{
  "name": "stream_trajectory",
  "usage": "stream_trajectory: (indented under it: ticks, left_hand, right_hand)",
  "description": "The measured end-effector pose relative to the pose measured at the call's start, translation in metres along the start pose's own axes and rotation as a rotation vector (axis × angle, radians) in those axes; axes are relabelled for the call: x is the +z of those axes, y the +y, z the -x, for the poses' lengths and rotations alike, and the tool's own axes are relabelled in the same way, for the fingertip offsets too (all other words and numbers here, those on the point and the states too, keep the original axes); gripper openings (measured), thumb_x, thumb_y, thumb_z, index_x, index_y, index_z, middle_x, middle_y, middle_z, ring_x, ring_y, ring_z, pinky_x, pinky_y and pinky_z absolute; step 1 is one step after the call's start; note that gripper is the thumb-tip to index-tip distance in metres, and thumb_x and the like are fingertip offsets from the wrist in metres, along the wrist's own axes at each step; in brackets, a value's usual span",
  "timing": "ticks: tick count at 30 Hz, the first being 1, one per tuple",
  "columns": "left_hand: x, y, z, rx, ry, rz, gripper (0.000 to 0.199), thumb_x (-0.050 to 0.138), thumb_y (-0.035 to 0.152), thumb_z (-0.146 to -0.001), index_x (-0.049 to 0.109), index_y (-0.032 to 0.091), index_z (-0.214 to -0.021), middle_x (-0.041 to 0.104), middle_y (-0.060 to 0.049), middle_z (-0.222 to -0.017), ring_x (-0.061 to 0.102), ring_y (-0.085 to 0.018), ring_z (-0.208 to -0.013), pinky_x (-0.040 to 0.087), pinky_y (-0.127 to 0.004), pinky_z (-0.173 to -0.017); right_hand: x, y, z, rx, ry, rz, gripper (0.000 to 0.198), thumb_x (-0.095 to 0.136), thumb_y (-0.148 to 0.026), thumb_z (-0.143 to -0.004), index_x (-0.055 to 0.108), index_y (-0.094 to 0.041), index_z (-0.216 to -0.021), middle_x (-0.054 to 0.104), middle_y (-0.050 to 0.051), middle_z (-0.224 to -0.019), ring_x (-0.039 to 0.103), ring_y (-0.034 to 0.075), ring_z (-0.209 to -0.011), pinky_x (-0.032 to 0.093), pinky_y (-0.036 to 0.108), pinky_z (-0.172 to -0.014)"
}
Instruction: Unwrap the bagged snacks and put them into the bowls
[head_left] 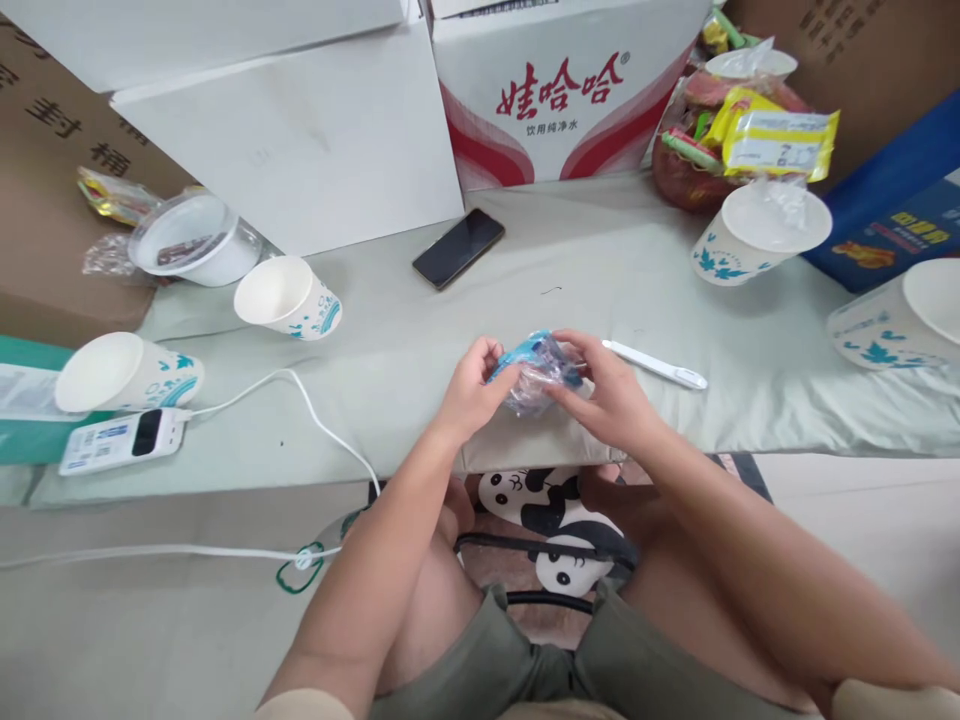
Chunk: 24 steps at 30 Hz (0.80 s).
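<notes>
Between my two hands is a crinkled blue packet with clear plastic wrap (531, 385), held just over the front edge of the cloth-covered table (390, 390). My left hand (478, 388) grips its left side, thumb on top and fingers curled. From the right, my right hand (602, 385) pinches the packet, its thumb low and its fingers along the top. What lies inside the packet cannot be made out. Just right of my right hand, a slim white pen-like tool (655, 364) rests on the cloth.
A black phone (459, 248) lies near the boxes (559, 100) at the back. Paper cups (279, 298) stand on both sides. At left, a white power bank (124, 440) has a cable (322, 415) hanging over the edge. A snack basket (690, 175) sits back right.
</notes>
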<state>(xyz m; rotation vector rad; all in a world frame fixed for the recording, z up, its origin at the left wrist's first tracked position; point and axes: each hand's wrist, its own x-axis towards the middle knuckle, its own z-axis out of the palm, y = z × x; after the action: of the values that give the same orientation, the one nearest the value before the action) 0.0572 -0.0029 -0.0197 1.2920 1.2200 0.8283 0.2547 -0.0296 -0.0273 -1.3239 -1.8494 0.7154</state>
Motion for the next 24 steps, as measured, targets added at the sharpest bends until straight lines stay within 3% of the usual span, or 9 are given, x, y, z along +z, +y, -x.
stream_trajectory:
  ticks: [3,7,10,13,15,17,19,21,24]
  left_hand:
    - [0.002,0.007,-0.002,-0.18,-0.098,0.353,0.042,0.062,0.059,-0.08,0.047,0.027,-0.102,0.057,0.003,-0.075,0.054,-0.013,-0.059,0.047,-0.026,-0.054]
    - [0.009,0.012,-0.012,-0.247,-0.082,0.437,0.051,0.071,0.054,-0.076,0.052,0.028,-0.114,0.065,0.001,-0.085,0.059,-0.013,-0.06,0.048,-0.025,-0.051]
    - [0.013,0.008,-0.022,-0.214,-0.02,0.313,0.049,0.073,0.042,-0.076,0.054,0.028,-0.119,0.066,0.001,-0.086,0.061,-0.013,-0.062,0.047,-0.024,-0.053]
    - [0.013,-0.001,-0.029,-0.119,0.075,0.11,0.041,0.061,0.037,-0.085,0.053,0.027,-0.124,0.067,0.0,-0.087,0.065,-0.015,-0.069,0.051,-0.027,-0.06]
    - [0.01,-0.005,-0.031,0.031,0.174,-0.12,0.04,0.058,0.031,-0.088,0.053,0.025,-0.127,0.07,-0.006,-0.106,0.069,-0.02,-0.091,0.056,-0.033,-0.078]
    - [0.007,-0.006,-0.028,0.2,0.259,-0.369,0.04,0.062,0.031,-0.086,0.056,0.023,-0.125,0.063,-0.012,-0.13,0.062,-0.025,-0.121,0.051,-0.041,-0.101]
    - [0.007,-0.004,-0.025,0.3,0.233,-0.544,0.047,0.072,0.036,-0.08,0.059,0.022,-0.123,0.055,-0.014,-0.144,0.051,-0.03,-0.137,0.043,-0.046,-0.113]
    - [0.008,-0.003,-0.023,0.32,0.133,-0.596,0.048,0.078,0.038,-0.076,0.062,0.023,-0.119,0.056,-0.013,-0.144,0.05,-0.031,-0.138,0.041,-0.048,-0.116]
    - [0.008,-0.004,-0.024,0.283,0.108,-0.502,0.022,0.072,0.034,-0.082,0.068,0.022,-0.1,0.067,-0.01,-0.129,0.061,-0.026,-0.124,0.046,-0.044,-0.11]
  right_hand:
    - [-0.005,0.002,-0.006,0.022,0.053,-0.16,0.044,0.059,-0.029,-0.09,0.052,-0.026,-0.133,0.066,0.012,-0.123,0.068,0.023,-0.098,0.057,0.04,-0.081]
    - [-0.008,0.006,-0.012,-0.029,0.067,-0.091,0.012,0.055,-0.019,-0.085,0.065,-0.023,-0.092,0.06,0.013,-0.134,0.061,0.03,-0.122,0.051,0.051,-0.098]
    - [-0.011,0.009,-0.013,-0.021,0.123,-0.066,0.009,0.054,-0.015,-0.081,0.059,-0.023,-0.078,0.063,0.012,-0.131,0.062,0.03,-0.122,0.049,0.053,-0.102]
    - [-0.018,0.016,-0.012,0.019,0.167,-0.076,0.011,0.052,-0.014,-0.078,0.054,-0.024,-0.075,0.072,0.008,-0.108,0.068,0.028,-0.109,0.052,0.049,-0.094]
    - [-0.026,0.024,-0.011,0.038,0.165,-0.025,0.014,0.05,-0.012,-0.076,0.052,-0.025,-0.073,0.073,0.006,-0.091,0.069,0.028,-0.1,0.053,0.047,-0.09]
    - [-0.035,0.028,-0.01,0.049,0.176,0.069,0.017,0.047,-0.011,-0.075,0.054,-0.025,-0.07,0.072,0.005,-0.086,0.069,0.028,-0.095,0.052,0.048,-0.09]
    - [-0.043,0.026,-0.007,0.046,0.238,0.137,0.02,0.046,-0.011,-0.075,0.06,-0.025,-0.074,0.073,0.007,-0.093,0.067,0.029,-0.097,0.05,0.05,-0.092]
    - [-0.046,0.019,-0.005,-0.008,0.273,0.147,0.022,0.048,-0.017,-0.081,0.066,-0.026,-0.089,0.072,0.009,-0.106,0.066,0.03,-0.104,0.049,0.05,-0.094]
    - [-0.04,0.009,-0.002,-0.153,0.126,0.22,0.029,0.059,-0.032,-0.086,0.066,-0.025,-0.114,0.07,0.011,-0.12,0.063,0.032,-0.113,0.046,0.049,-0.097]
